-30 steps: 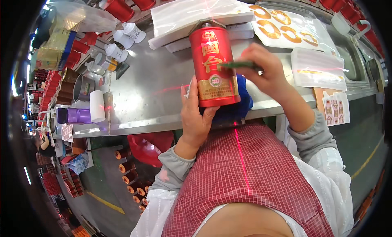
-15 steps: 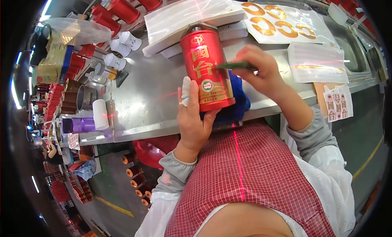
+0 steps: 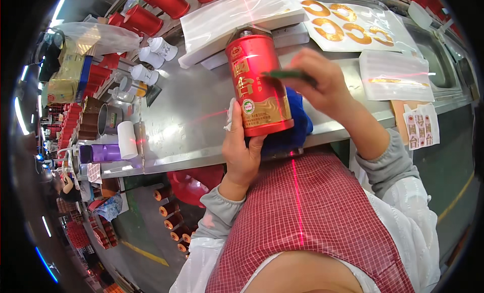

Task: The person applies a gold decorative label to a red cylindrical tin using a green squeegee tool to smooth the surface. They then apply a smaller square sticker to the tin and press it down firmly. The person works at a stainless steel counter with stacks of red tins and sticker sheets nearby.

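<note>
In the frame's upper centre we held the red bottle [image 3: 259, 87], long axis near-vertical, top leaning left, in our nearer left hand [image 3: 241, 154]; our right hand [image 3: 323, 80], rightward, gripped a green tool [image 3: 292, 75].

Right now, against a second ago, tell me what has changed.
The red bottle has turned about its length, carrying its gold characters and round emblem toward the person's left. Nothing was taken or let go: the left hand stays on the bottle, the right hand keeps the green tool.
</note>
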